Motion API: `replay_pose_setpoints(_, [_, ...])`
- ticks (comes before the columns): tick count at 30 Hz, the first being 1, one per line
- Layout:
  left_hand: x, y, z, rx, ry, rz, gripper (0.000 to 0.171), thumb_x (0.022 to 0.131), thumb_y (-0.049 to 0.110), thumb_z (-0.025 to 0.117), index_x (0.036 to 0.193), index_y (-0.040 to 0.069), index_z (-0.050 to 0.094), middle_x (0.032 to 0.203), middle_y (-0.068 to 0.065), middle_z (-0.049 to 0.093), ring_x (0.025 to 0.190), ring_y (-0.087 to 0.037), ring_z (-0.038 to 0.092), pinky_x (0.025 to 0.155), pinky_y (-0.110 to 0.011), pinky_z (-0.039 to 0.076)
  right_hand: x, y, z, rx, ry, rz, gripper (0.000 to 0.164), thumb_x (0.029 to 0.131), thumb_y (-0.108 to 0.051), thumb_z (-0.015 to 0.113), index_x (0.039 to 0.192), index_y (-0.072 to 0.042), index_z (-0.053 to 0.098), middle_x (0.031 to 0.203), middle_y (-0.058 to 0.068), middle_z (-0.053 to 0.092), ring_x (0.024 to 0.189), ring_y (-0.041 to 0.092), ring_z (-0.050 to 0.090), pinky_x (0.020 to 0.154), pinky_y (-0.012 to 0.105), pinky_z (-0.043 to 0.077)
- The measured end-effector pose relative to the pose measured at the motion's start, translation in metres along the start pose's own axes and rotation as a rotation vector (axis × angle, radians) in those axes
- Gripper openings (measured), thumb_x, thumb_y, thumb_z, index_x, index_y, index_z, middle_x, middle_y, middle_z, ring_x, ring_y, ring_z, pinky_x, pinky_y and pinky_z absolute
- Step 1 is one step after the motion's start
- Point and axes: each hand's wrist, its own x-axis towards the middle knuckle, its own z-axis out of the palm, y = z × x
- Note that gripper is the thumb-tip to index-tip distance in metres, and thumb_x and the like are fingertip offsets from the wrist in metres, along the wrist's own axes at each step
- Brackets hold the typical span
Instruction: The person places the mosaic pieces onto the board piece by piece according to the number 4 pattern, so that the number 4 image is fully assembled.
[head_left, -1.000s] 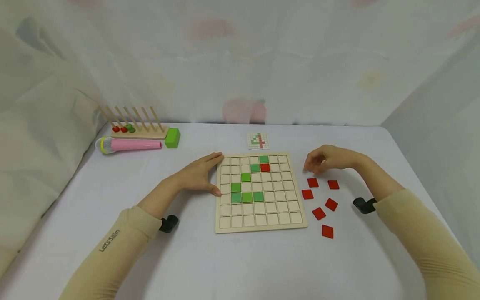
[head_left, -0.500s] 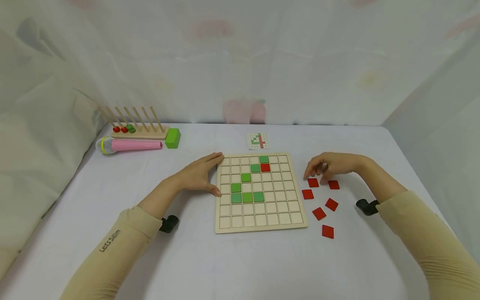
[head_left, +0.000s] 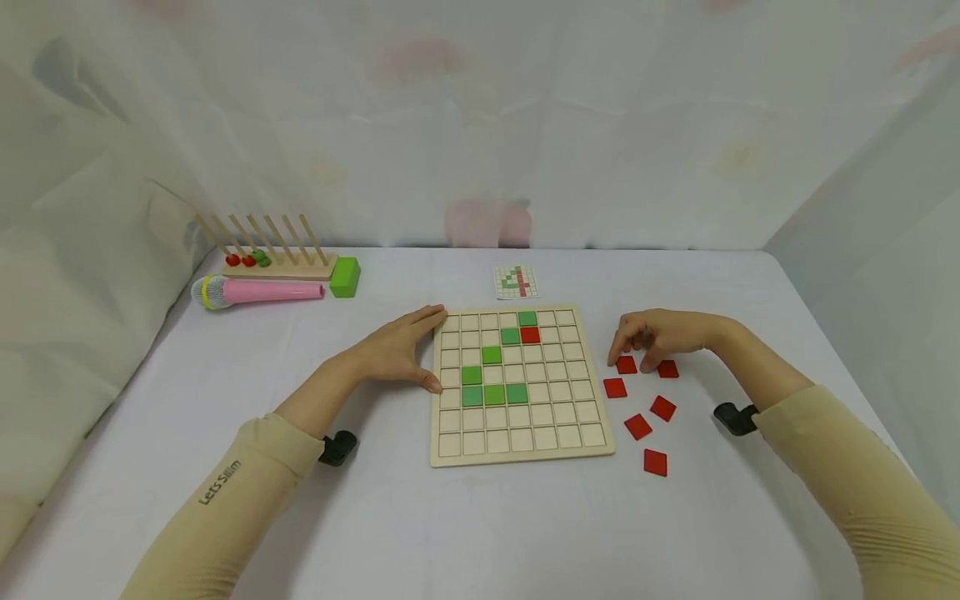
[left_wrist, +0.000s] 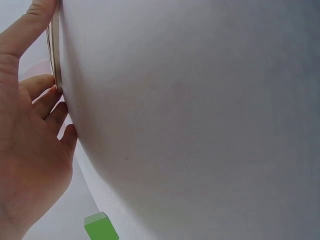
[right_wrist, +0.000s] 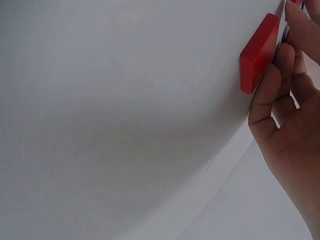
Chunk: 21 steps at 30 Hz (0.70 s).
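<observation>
A square wooden grid board lies on the table, with several green tiles and one red tile in its cells. My left hand rests against the board's left edge, fingers and thumb spread along it. Right of the board, my right hand reaches down with bent fingers over a loose red tile. Its index finger is at the tile's left side; a small gap shows before the thumb. Another red tile lies beside the curled fingers in the right wrist view.
Several more red tiles lie right of the board. Behind it is a small pattern card showing a 4. At the back left stand a pegged wooden rack, a green block and a pink toy microphone.
My right hand has come down toward the table, its index finger and thumb now on either side of a red tile. The left hand and the board have not moved.
</observation>
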Motion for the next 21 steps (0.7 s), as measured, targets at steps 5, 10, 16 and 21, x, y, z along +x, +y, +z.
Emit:
replay_pose_setpoints(5, [-0.0002, -0.0009, 0.0002, -0.005, 0.006, 0.006, 0.125, 0.063, 0.055, 0.088, 0.159, 0.01, 0.02, 0.168, -0.006, 0.016, 0.156, -0.031, 0.015, 0.126, -0.052, 0.021, 0.0012, 0.0005, 0.0005, -0.006, 0.008, 0.002, 0.035, 0.079, 0.004, 0.07, 0.106, -0.017, 0.075, 0.106, 0.009, 0.058, 0.096, 0.021, 0.048, 0.078, 0.023, 0.047])
replay_pose_setpoints(10, [-0.0001, -0.0026, 0.0008, 0.001, 0.011, 0.013, 0.125, 0.063, 0.056, 0.087, 0.158, 0.009, 0.02, 0.168, -0.007, 0.016, 0.156, -0.032, 0.016, 0.126, -0.053, 0.021, 0.003, -0.0004, 0.0006, -0.01, 0.022, 0.018, 0.034, 0.078, 0.004, 0.072, 0.104, -0.017, 0.076, 0.103, 0.009, 0.057, 0.094, 0.02, 0.048, 0.076, 0.023, 0.047])
replay_pose_setpoints(16, [-0.0004, -0.0019, 0.0007, -0.01, 0.01, 0.006, 0.125, 0.063, 0.055, 0.088, 0.159, 0.01, 0.021, 0.168, -0.006, 0.016, 0.156, -0.031, 0.015, 0.126, -0.053, 0.021, 0.0024, -0.0036, 0.0022, -0.03, 0.058, 0.047, 0.027, 0.077, 0.0, 0.076, 0.1, -0.015, 0.074, 0.099, 0.009, 0.057, 0.092, 0.021, 0.048, 0.075, 0.025, 0.047])
replay_pose_setpoints(21, [0.0005, -0.0033, 0.0017, 0.005, 0.013, 0.006, 0.126, 0.063, 0.057, 0.087, 0.159, 0.011, 0.02, 0.168, -0.006, 0.016, 0.156, -0.031, 0.016, 0.126, -0.053, 0.021, 0.0029, -0.0062, 0.0041, -0.088, 0.104, 0.087, 0.024, 0.075, -0.005, 0.081, 0.092, -0.016, 0.069, 0.095, 0.005, 0.06, 0.088, 0.02, 0.051, 0.073, 0.027, 0.049])
